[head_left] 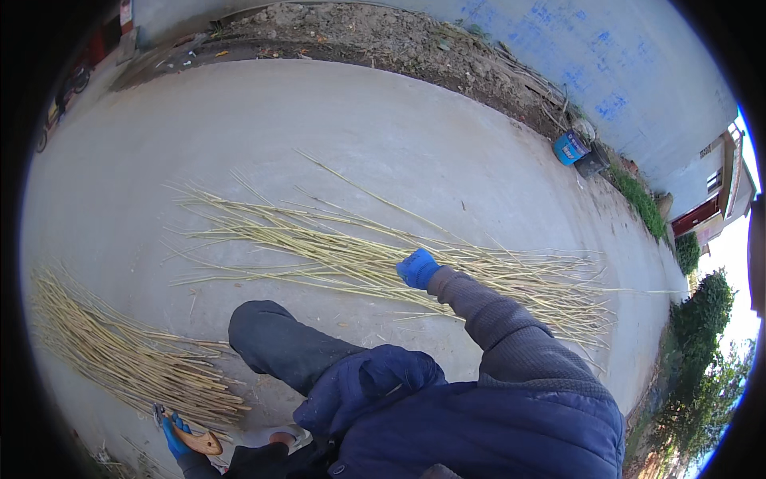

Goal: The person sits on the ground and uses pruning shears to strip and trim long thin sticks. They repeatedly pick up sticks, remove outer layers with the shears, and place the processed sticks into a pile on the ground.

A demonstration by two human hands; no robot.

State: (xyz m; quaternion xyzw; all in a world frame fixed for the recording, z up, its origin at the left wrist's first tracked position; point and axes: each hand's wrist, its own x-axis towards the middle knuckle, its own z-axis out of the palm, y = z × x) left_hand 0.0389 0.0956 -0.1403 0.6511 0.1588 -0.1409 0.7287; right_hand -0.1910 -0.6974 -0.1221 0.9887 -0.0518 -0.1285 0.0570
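Note:
My right hand (418, 269), in a blue glove, is closed at the middle of a loose spread of long, thin yellow-green stalks (335, 246). It appears to grip stalks there, though the fingertips are hidden. At the lower left, my left hand (172, 437), also gloved in blue, is closed around a tool with a curved wooden handle (201, 441). A bit of metal shows by its fingers; the tool's exact kind is unclear. Just beyond that hand lies a denser heap of browner stalks (152, 355), their thicker ends toward me.
Both heaps lie on pale concrete ground (239, 120). My bent knee (275, 331) is between them. At the far right stand a blue bucket (570, 148) and a dark bucket (592, 160) near a wall (638, 96). A strip of earth (375, 40) runs along the back.

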